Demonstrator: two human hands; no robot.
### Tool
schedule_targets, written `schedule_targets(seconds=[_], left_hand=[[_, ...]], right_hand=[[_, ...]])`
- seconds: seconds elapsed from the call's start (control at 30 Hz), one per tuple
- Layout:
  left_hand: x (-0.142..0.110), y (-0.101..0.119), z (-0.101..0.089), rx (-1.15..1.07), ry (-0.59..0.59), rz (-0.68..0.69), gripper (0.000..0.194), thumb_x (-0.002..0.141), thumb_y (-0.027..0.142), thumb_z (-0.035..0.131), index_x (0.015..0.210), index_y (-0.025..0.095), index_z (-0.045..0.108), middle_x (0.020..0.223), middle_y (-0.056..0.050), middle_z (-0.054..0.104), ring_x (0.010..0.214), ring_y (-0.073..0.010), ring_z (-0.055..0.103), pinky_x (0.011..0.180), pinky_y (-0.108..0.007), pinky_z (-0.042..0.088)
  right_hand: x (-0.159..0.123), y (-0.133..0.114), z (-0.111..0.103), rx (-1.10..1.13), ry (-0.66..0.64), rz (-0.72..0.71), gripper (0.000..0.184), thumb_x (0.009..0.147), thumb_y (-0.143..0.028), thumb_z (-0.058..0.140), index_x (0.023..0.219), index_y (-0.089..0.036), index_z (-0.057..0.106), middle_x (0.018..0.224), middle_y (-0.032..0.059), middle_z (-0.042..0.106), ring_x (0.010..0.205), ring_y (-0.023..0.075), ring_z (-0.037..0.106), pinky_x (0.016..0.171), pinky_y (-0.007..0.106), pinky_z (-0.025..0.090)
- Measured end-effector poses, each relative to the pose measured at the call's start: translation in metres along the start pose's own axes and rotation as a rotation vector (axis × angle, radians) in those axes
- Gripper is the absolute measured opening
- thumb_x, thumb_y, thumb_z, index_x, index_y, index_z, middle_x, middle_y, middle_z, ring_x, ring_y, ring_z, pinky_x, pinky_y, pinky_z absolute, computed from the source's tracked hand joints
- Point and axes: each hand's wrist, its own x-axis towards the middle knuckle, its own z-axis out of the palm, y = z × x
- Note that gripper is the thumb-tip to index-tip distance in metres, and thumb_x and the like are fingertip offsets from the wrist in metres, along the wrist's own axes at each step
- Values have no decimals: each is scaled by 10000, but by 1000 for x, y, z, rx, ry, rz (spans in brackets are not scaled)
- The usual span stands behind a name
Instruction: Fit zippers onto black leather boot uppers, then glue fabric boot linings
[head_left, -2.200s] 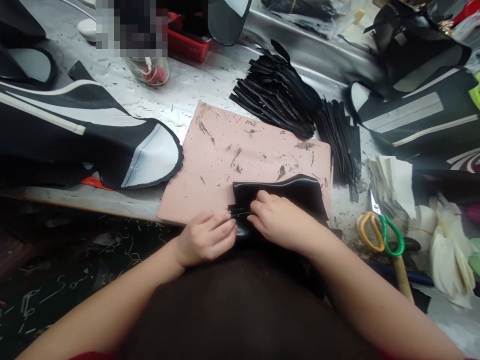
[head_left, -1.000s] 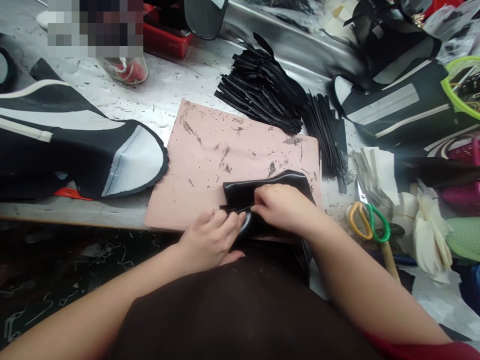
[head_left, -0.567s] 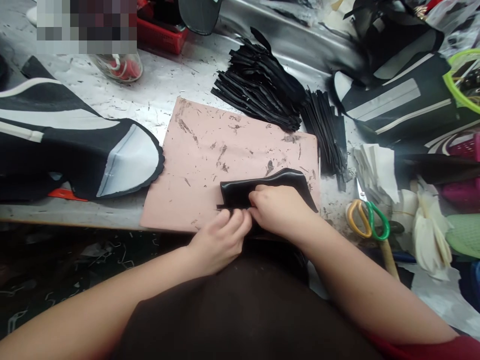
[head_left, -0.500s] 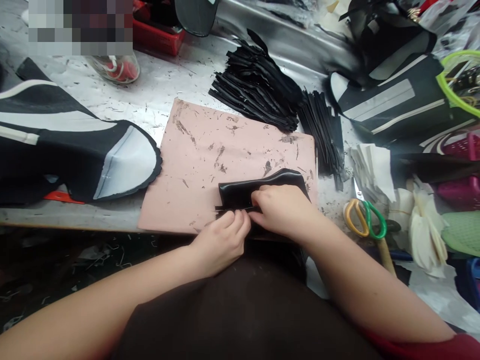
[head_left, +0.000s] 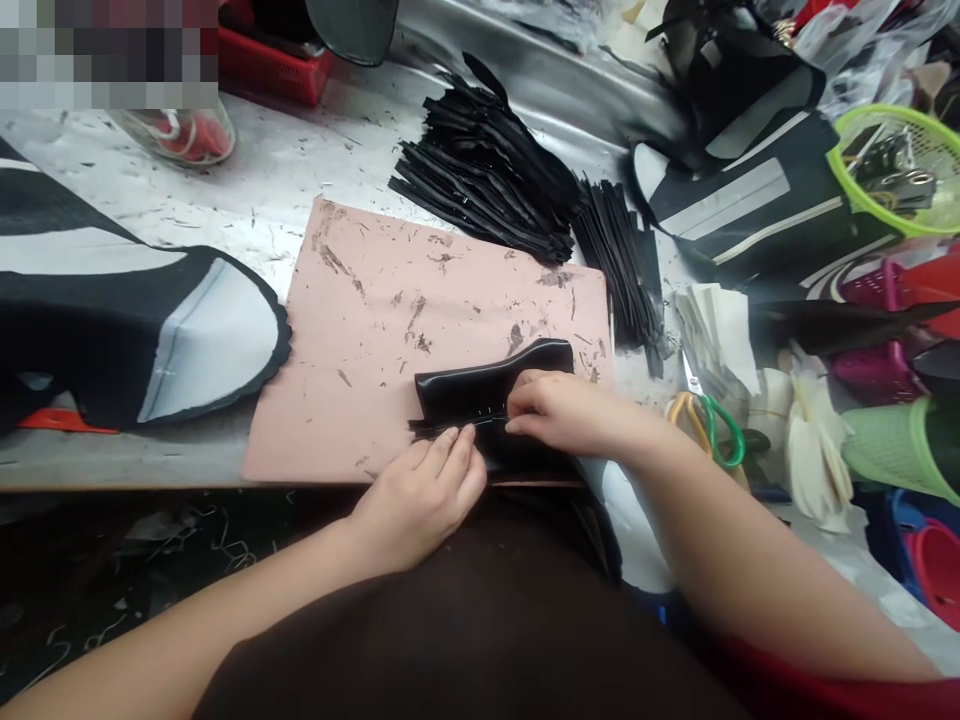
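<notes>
A folded piece of glossy black leather (head_left: 457, 390) lies at the near edge of a pink board (head_left: 360, 330) marked with dark smears. Along it runs a narrow black strip (head_left: 427, 428), with small bright glints near its middle. My left hand (head_left: 424, 490) rests with its fingers stretched flat, their tips pressing on the strip. To its right, my right hand (head_left: 555, 410) is closed, fingers curled and thumb against them, where the strip runs under the fingertips. The leather's right part is hidden behind that hand.
Bundles of black strips (head_left: 487, 170) lie beyond the board. Scissors (head_left: 705, 415) with green and yellow handles, white pieces (head_left: 716, 325) and a lime-green basket (head_left: 840, 165) are to the right. A black and white shaped panel (head_left: 217, 340) is at left, a red tray (head_left: 281, 72) behind.
The view has shifted right, so things sit farther left. My left fingers have straightened over the strip, and my right hand has drawn slightly apart from them, uncovering more strip between.
</notes>
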Motion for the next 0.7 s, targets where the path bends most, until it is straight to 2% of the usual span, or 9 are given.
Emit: schedule_targets(seconds=[0.17,0.4,0.7], left_hand=[[2,0,-1,32,15,16,226,801,72,430,929,75,617,1016,-150,663,898,-224,629,696,-298,479],[3,1,-2,27,-100,33,356,825,153,395,1138,105,556,1189,-120,583,915,-234,607,714,-317,459],[8,4,-3,81,-71,58,304,781,70,443,1044,33,591,1074,-177,633,919,-239,605,779,-332,442]], right_hand=[[2,7,3,45,-20,-28,136,784,-262,542,716,-196,639,896,26,559,775,144,538,714,249,404],[5,11,3,102,-32,-47,134,800,-262,538,740,-193,635,867,19,541,784,137,535,722,248,403],[2,1,1,-54,-23,-14,157,815,-279,510,768,-200,637,894,24,555,764,142,546,682,243,395]])
